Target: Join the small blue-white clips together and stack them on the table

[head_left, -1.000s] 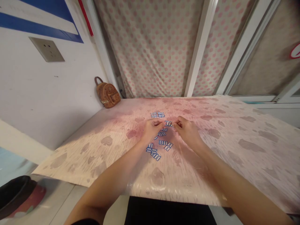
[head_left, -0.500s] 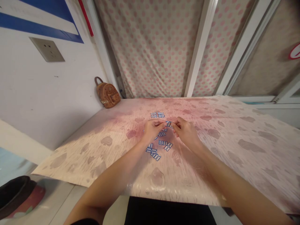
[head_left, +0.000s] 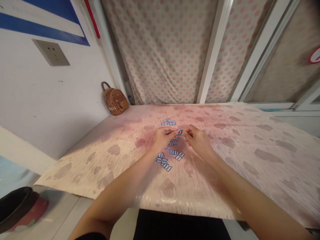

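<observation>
Pinching from opposite sides, the left hand [head_left: 162, 136] and right hand [head_left: 199, 137] grasp a small blue-and-white item [head_left: 180, 132] between thumb and fingers over the worktop [head_left: 250, 180]. The two-sided grip presumably keeps so slight an item steady. Similar far pieces [head_left: 171, 122] lie grouped beyond the hands; near pieces [head_left: 164, 164] lie scattered closer, apparently for easy reach. Whether one or several pieces are held cannot be told.

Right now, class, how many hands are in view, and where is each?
2: the left hand pinches the left side of a small blue-and-white piece above the patterned tablecloth; the right hand pinches its right side. None seems hidden.
</observation>
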Demonstrator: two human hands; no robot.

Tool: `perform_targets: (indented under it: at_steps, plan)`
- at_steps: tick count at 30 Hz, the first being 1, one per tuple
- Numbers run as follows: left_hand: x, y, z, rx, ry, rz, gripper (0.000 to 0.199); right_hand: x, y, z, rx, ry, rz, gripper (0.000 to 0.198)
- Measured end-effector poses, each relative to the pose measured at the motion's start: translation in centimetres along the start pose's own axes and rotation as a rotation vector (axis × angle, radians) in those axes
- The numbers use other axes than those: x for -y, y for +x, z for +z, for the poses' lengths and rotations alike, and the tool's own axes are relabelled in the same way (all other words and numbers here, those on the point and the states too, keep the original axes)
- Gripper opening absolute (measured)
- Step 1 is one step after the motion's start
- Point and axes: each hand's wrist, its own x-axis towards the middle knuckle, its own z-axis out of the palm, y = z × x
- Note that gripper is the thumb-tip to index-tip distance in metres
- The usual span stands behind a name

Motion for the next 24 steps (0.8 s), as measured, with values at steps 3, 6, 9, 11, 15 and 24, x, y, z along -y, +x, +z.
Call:
perform_targets:
  at_steps: [3,6,9,11,15,24]
  plan:
    - [0.0,0.0,0.0,-0.001,-0.003,-0.008,0.018,0.1,0.0,-0.1,0.002,0.012,0.01,0.017]
    - [-0.1,0.0,0.1,0.0,-0.006,-0.011,0.017,0.2,0.0,-0.1,0.002,0.018,0.017,0.017]
    - [-0.1,-0.1,0.1,-0.001,-0.015,-0.011,0.016,0.2,0.0,0.0,0.004,0.032,0.013,0.018]
    - [-0.1,-0.1,0.1,-0.002,-0.024,-0.014,0.015,0.0,0.0,0.1,0.003,0.045,0.011,0.018]
    - [-0.3,0.0,-0.1,-0.015,-0.029,-0.024,0.013,-0.3,0.3,0.1,-0.022,0.034,-0.022,0.017]
    - [-1.6,-0.5,-0.4,-0.025,-0.039,-0.086,0.015,-0.4,0.2,-0.1,0.044,-0.024,-0.213,0.026]
